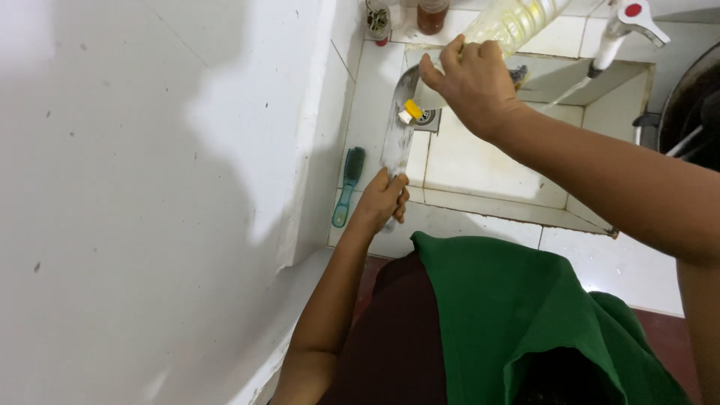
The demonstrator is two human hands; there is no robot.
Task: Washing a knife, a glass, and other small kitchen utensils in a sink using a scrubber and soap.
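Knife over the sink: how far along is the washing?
Done: the tap is running into the tiled sink. In hand: the left hand grips the handle of the big knife, blade out over the drain, while the right hand tips a clear bottle of yellowish liquid over it. Left: the blade looks streaked, and the green brush lies unused beside the sink.
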